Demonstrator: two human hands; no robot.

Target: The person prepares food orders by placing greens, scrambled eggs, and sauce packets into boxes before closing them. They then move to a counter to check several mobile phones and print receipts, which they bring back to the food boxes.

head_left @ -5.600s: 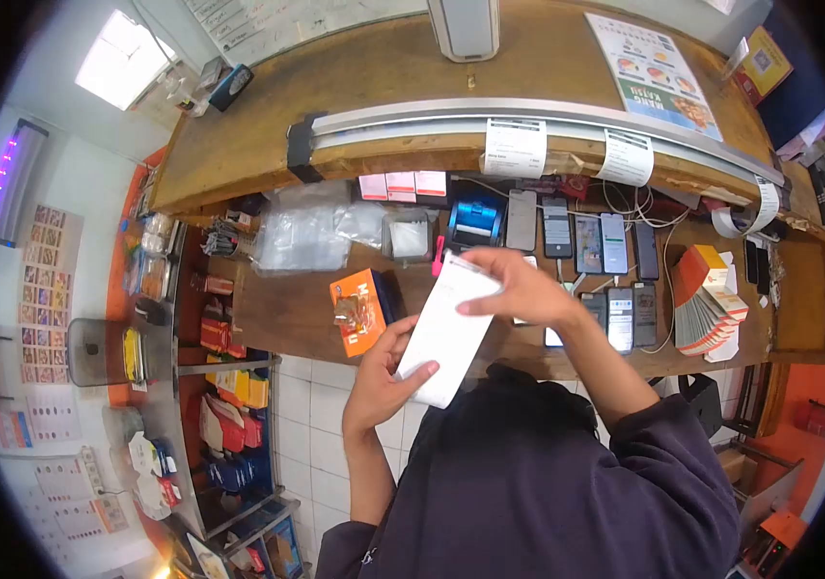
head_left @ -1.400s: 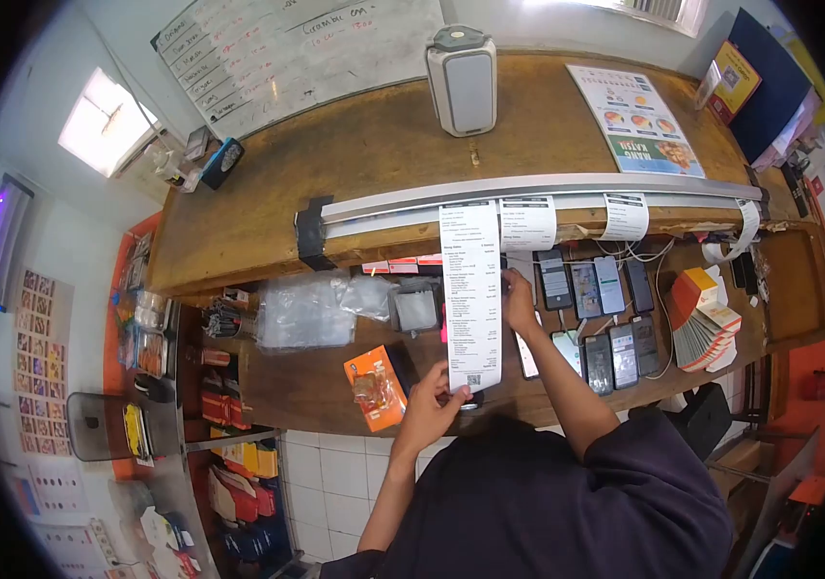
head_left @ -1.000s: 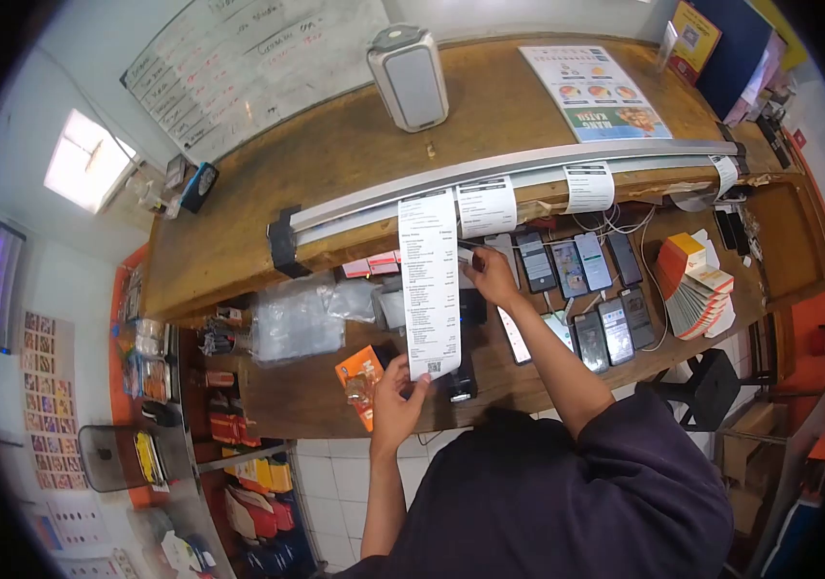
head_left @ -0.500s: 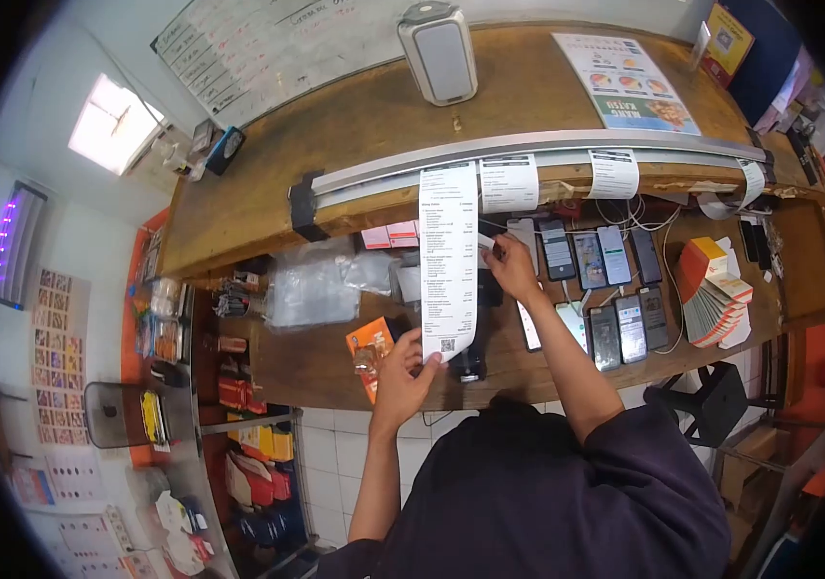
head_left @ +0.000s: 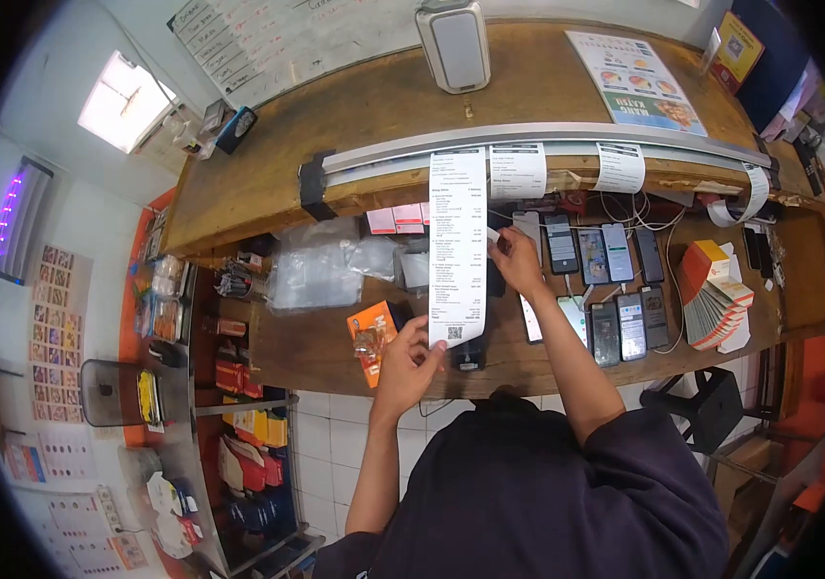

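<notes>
A long printed receipt hangs from a metal rail along the shelf edge. My left hand pinches its lower left corner beside the square code. To the right of the receipt, my right hand is closed on a small piece of white paper near the receipt's edge. Shorter receipts hang further right on the same rail. Just left of my left hand lies an orange box. Several phones lie right of my right forearm, with white cables among them.
Clear plastic bags lie on the lower counter at left. A fanned stack of orange and white cartons stands at right. The upper counter holds a napkin dispenser and a menu sheet. A black stool is below.
The view has shifted slightly, so the scene sits a little further right. My left hand still holds the receipt's lower end, and my right hand remains beside it.
</notes>
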